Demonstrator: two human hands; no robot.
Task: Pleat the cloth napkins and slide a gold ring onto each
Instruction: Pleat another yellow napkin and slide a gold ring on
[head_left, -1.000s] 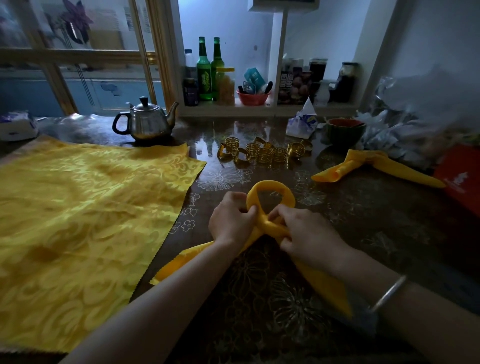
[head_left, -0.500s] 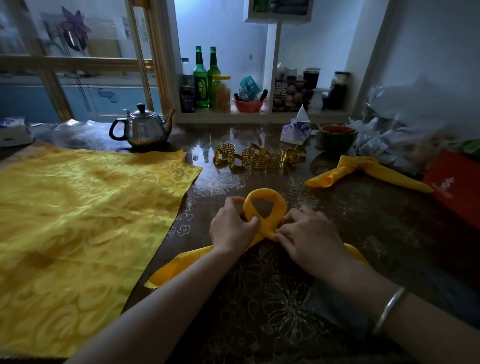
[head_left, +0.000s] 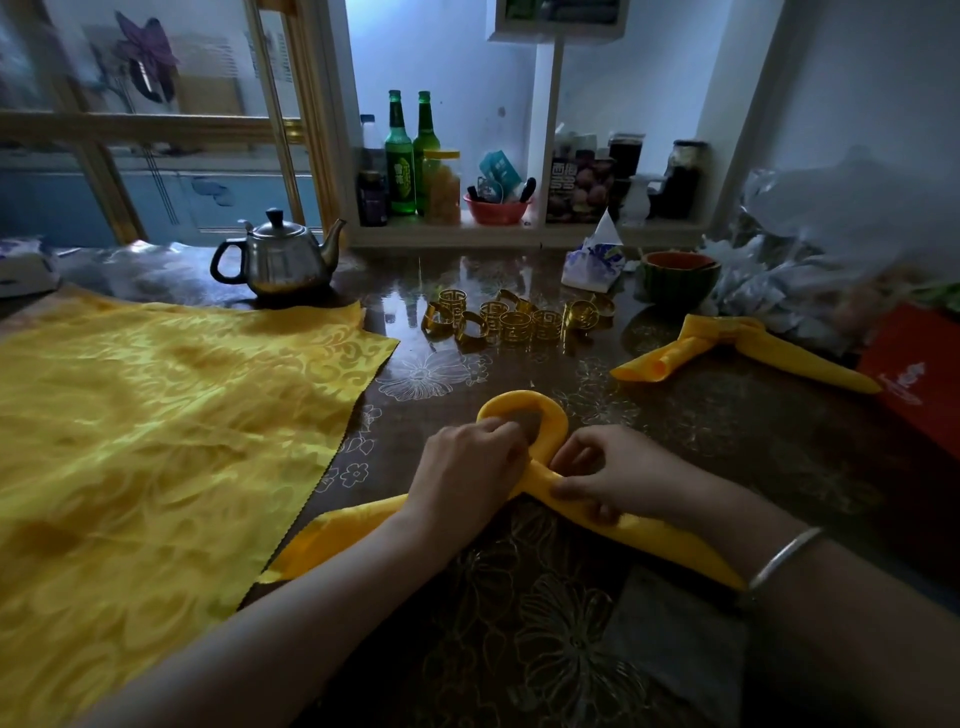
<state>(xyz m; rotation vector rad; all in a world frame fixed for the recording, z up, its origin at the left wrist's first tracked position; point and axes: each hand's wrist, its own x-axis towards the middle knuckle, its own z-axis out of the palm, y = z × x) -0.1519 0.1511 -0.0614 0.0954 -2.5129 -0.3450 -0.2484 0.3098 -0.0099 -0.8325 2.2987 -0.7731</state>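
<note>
A folded yellow napkin lies on the dark table, bent into a loop with its two tails crossing and running out toward me on both sides. My left hand pinches the left side of the crossing. My right hand presses the right tail down just below the loop. Several gold rings are clustered behind the loop, untouched. A second folded napkin lies at the right. A flat stack of yellow cloth covers the table's left side.
A steel teapot stands behind the flat cloth. At the back right are a tissue pack, a green bowl, crumpled plastic bags and a red box. A shelf with bottles and jars lines the wall.
The loop has been pressed lower and flatter onto the table. My right hand has slid down onto the right tail, which now lies spread out toward me.
</note>
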